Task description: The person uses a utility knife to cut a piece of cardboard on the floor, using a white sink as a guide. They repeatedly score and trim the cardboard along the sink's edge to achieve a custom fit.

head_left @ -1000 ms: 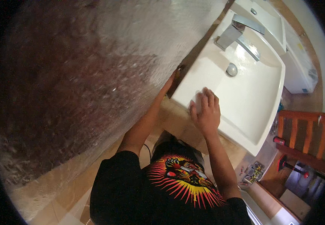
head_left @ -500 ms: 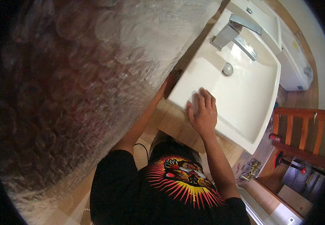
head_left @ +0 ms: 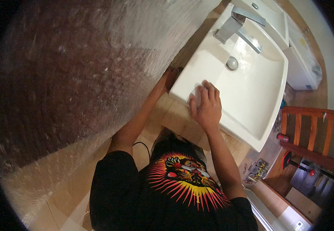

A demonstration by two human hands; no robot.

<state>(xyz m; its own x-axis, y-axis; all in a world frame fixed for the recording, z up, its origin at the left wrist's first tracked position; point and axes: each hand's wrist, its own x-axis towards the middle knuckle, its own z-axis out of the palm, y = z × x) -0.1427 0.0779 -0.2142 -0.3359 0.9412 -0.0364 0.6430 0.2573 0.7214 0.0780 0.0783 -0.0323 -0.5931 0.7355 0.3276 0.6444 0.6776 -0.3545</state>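
On the wooden counter [head_left: 178,115], to the right of a large wrinkled sheet [head_left: 78,77], lies the white sink [head_left: 265,94]. The right hand [head_left: 206,103] rests on its flat edge, the fingers slightly bent and apart, grasping nothing. The left hand [head_left: 171,76] is in the dark gap between sink and sheet; because of the shadow, I cannot tell how far it is open, or whether it has hold of something.

In my judgement, the left fingers could be pinched or scraped if the sink shifts, since that gap looks narrow. The sink might also slide, if it is not fixed, because the right hand only lies upon it. The sheet could perhaps be torn by the left forearm, which is close to it.

By count, I see two sinks, the second sink [head_left: 275,19] being farther away; on the nearer one, one tap [head_left: 228,29] and one round plug [head_left: 232,63]; and one slatted wooden frame [head_left: 311,133] at the right.
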